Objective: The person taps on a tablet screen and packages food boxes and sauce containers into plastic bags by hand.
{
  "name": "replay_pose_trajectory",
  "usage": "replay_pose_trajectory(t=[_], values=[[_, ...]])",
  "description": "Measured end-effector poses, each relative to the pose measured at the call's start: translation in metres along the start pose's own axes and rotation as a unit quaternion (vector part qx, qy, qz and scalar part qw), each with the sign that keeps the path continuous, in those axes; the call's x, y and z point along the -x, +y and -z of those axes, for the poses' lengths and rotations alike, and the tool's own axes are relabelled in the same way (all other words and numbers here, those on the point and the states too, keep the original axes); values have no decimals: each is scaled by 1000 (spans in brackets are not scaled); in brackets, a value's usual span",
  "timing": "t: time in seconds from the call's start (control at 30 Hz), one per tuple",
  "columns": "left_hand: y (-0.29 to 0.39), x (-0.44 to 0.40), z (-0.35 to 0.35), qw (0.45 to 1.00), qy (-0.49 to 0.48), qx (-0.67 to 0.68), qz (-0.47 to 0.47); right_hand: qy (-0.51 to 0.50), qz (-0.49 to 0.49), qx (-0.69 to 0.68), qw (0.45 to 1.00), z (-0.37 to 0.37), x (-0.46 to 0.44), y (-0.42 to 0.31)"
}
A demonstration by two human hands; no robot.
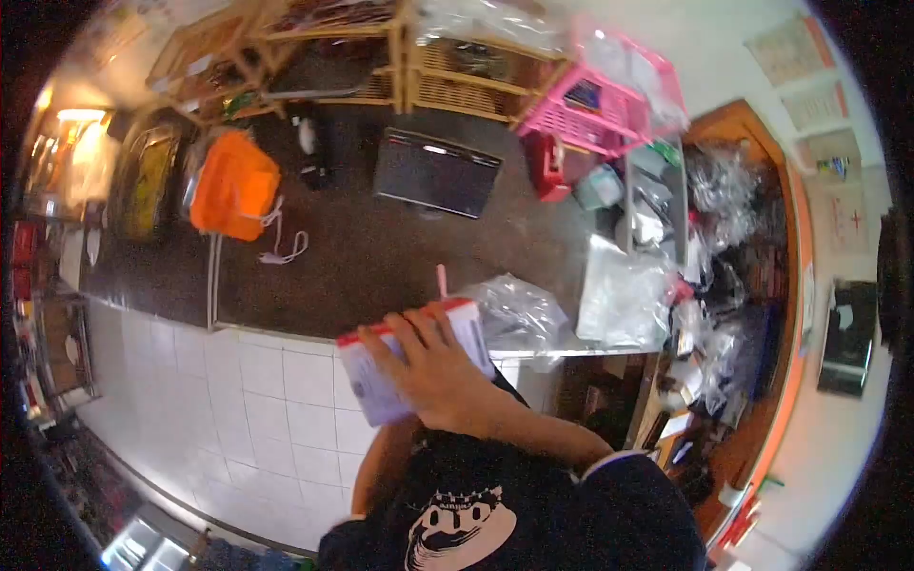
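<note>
A white-and-pale-purple box (366, 381) with a red edge is held tilted in front of my chest, at the counter's front edge. My right hand (428, 366) lies across it, fingers curled over the red edge. Only my left forearm (383, 468) shows, rising below the box; the left hand and its fingers are hidden behind the box. Just beyond my right hand, a crumpled clear plastic bag (522, 309) rests on the counter. A thin pink stick-like thing (441, 280) stands out behind the box.
On the dark counter (352, 257) are an orange basket (228, 190), a white cord (286, 249), a black-screened device (438, 173) and a red object (546, 167). Stacked clear bags (624, 295) lie at right, below a pink basket (609, 105). Wooden racks (462, 95) line the back.
</note>
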State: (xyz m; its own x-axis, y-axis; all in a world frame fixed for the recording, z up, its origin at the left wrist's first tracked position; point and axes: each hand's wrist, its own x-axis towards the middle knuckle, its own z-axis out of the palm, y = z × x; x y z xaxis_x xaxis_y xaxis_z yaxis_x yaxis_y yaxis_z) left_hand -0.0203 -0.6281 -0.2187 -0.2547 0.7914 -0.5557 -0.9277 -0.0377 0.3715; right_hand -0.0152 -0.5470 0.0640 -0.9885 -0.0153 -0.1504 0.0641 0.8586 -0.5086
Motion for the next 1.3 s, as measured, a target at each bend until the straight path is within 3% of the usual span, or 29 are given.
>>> replay_pose_trajectory(t=[0.07,0.13,0.23,0.3,0.37,0.4,0.43,0.47,0.5,0.53,0.57,0.63,0.67,0.7,0.77,0.8,0.9,0.93,0.97,1.03,1.07,1.1,1.13,1.2,1.23,1.27,1.3], values=[[10,-9,-10,1000,-8,-23,-1,5,-7,-25,1000,6,40,26],[19,-18,-19,999,-23,-43,-10,34,41,-81,995,-27,65,72],[32,-25,-35,996,-32,-77,-19,23,18,-129,991,-69,102,148],[36,-18,-45,972,96,-216,-10,-42,-152,-151,976,-86,127,185],[15,-8,-25,951,97,-291,-38,-19,-245,-120,962,-116,143,228],[-1,-1,-29,887,117,-429,-123,-16,-241,-122,963,-116,141,236],[-13,1,-38,797,134,-553,-202,-12,-316,-136,939,-114,136,243],[-16,14,-69,793,112,-564,-204,-9,-390,-149,908,-113,134,249],[-11,32,-109,788,88,-573,-208,-7,-386,-149,911,-119,133,259],[-8,39,-127,796,71,-565,-205,110,-316,34,942,-131,131,270],[6,49,-151,794,74,-566,-207,224,-232,214,922,-142,130,279],[42,55,-199,758,101,-587,-267,199,-254,172,931,-145,130,284],[41,49,-212,823,128,-498,-241,149,-267,185,934,-144,132,279],[33,44,-216,822,135,-495,-246,99,-278,199,935,-142,133,279],[14,33,-211,804,66,-527,-269,97,-255,159,949,-138,128,281],[12,38,-218,864,21,-450,-226,94,-239,119,959,-137,125,284],[33,59,-243,864,64,-442,-234,87,-200,-6,976,-135,125,287],[50,62,-258,916,43,-324,-233,84,-202,-8,976,-131,137,284],[58,57,-261,925,52,-300,-226,105,-141,28,984,-113,152,279],[58,45,-246,905,95,-339,-240,129,-75,68,986,-84,178,279],[59,46,-243,904,94,-340,-241,47,-114,82,989,-79,199,278],[58,48,-240,859,104,-425,-264,-34,-156,93,983,-69,213,273],[55,49,-238,807,111,-506,-283,-32,-161,92,982,-34,217,256],[50,51,-233,804,115,-508,-287,-94,-263,19,960,44,221,222],[47,52,-232,800,126,-507,-294,-93,-267,18,959,43,228,219],[46,52,-234,800,123,-509,-293,99,-263,71,957,39,236,215],[47,51,-237,758,146,-542,-332,288,-247,123,917,40,239,214]])
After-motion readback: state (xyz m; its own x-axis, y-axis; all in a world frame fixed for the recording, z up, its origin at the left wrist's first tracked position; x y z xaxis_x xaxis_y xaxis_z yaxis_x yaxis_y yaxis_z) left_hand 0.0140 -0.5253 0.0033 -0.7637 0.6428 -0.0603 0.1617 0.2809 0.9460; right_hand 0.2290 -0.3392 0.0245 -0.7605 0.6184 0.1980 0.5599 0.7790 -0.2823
